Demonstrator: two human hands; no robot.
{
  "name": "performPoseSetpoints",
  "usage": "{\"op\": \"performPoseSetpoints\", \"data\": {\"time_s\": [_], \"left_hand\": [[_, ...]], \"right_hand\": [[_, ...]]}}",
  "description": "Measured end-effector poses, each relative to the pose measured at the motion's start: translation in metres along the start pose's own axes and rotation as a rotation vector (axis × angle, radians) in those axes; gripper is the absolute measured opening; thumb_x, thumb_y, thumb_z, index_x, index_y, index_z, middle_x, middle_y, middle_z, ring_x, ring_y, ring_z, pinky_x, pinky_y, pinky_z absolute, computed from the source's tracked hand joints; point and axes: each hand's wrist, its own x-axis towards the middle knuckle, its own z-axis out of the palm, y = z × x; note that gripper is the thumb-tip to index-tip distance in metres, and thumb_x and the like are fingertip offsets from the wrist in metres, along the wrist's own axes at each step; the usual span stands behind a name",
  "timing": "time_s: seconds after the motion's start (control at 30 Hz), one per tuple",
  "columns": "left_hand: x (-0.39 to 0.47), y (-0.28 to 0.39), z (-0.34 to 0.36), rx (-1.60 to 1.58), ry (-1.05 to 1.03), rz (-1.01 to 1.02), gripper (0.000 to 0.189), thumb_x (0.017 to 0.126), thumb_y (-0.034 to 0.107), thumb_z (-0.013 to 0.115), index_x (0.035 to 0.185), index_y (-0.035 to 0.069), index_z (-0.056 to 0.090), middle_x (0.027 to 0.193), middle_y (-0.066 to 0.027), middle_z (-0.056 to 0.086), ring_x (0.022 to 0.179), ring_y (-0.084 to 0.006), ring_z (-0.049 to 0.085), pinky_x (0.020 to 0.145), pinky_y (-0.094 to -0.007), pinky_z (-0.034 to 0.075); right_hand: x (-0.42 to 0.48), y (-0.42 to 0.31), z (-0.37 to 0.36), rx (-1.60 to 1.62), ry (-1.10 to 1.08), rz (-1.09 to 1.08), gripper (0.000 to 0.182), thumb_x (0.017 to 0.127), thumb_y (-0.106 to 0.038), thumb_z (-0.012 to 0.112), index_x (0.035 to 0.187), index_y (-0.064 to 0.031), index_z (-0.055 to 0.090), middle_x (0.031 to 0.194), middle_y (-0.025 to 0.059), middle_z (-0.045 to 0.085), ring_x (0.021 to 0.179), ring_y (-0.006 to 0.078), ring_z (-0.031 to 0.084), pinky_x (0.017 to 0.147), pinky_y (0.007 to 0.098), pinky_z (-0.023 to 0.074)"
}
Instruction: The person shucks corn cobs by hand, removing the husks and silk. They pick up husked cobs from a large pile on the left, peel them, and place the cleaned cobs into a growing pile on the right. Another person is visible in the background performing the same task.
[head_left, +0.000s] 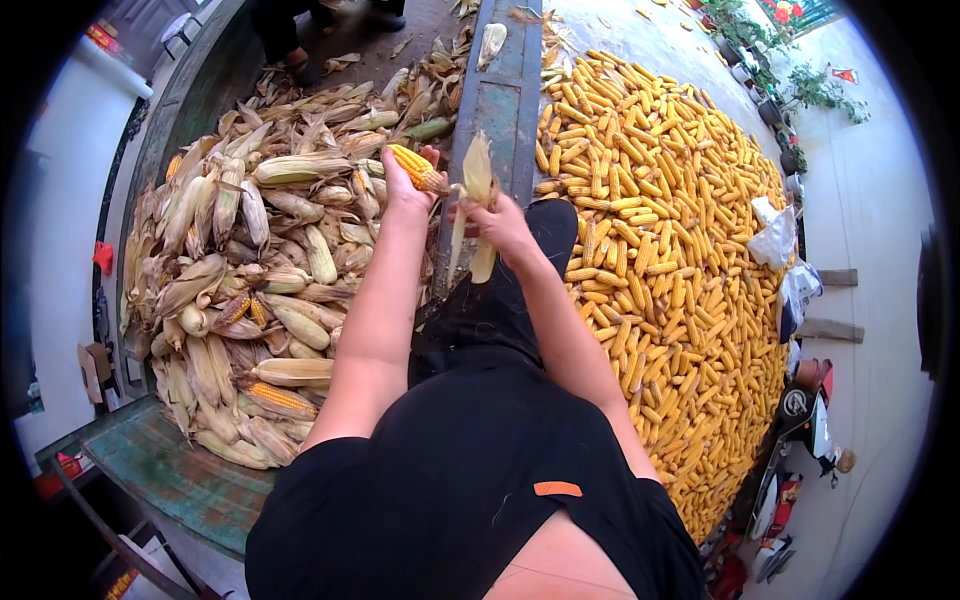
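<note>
My left hand (407, 180) grips a bare yellow ear of corn (417, 168), its tip angled down toward the right. Just beside it, my right hand (495, 221) holds pale torn corn husks (478, 169), with strips hanging below the fingers. Under and left of my left arm lies a heap of unhusked corn ears (300, 169) in dry husks, a few showing yellow kernels. Beyond my right arm spreads a large pile of husked yellow corn cobs (667, 247).
A worn metal truck-bed side panel (491, 97) divides the two heaps, with a husk-covered ear (492, 43) on top. Another person's legs (289, 37) stand at the far end. Plastic bags (774, 232), potted plants (769, 109) and a motor scooter (817, 431) line the right wall.
</note>
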Motion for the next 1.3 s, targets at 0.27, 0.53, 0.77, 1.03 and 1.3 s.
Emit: {"op": "performPoseSetpoints", "data": {"time_s": [0.27,0.53,0.77,1.03,1.3], "left_hand": [[-0.004,0.048,-0.128,0.052,0.090,0.068,0.060,0.085,0.068,0.050,0.097,0.010,0.060,0.084,-0.0038,0.068,0.082,-0.0206,0.067,0.077,-0.0432,0.050],[-0.050,0.039,-0.213,0.127,0.176,0.032,0.064,0.083,0.070,0.055,0.089,0.006,0.063,0.079,-0.0065,0.068,0.073,-0.0201,0.067,0.071,-0.0360,0.054],[-0.065,0.029,-0.251,0.097,0.284,0.042,0.061,0.085,0.068,0.053,0.089,0.008,0.061,0.077,-0.0059,0.067,0.070,-0.0201,0.066,0.067,-0.0356,0.054],[-0.069,0.022,-0.204,0.193,0.145,-0.027,0.061,0.084,0.066,0.057,0.084,0.006,0.059,0.074,-0.0080,0.065,0.069,-0.0208,0.065,0.063,-0.0337,0.056],[-0.060,0.003,-0.160,0.345,0.059,-0.085,0.051,0.086,0.062,0.058,0.103,0.015,0.054,0.076,-0.0040,0.060,0.063,-0.0152,0.061,0.052,-0.0267,0.052]], "right_hand": [[-0.024,0.026,-0.082,-1.375,-0.062,-0.179,0.027,0.077,-0.022,0.067,0.099,-0.0070,0.062,0.110,0.0105,0.064,0.115,0.0252,0.055,0.099,0.0576,0.0351],[0.059,0.054,-0.054,-1.474,0.083,-0.258,0.039,0.080,-0.027,0.068,0.110,-0.0039,0.057,0.119,0.0204,0.057,0.110,0.0423,0.055,0.083,0.0535,0.0496],[0.019,0.128,0.032,-1.879,-0.012,-0.102,0.051,0.090,-0.024,0.057,0.136,-0.0045,0.045,0.143,0.0185,0.038,0.126,0.0490,0.039,0.085,0.0599,0.0480],[0.038,0.102,0.003,-1.100,-0.036,-0.308,0.018,0.077,-0.003,0.057,0.094,-0.0012,0.050,0.083,0.0257,0.063,0.086,0.0486,0.059,0.076,0.0521,0.0471],[-0.033,0.024,-0.122,-0.189,0.405,-0.278,0.011,0.096,-0.007,0.055,0.107,-0.0088,0.053,0.077,-0.0039,0.055,0.055,0.0021,0.041,0.047,0.0173,0.0315]]}}
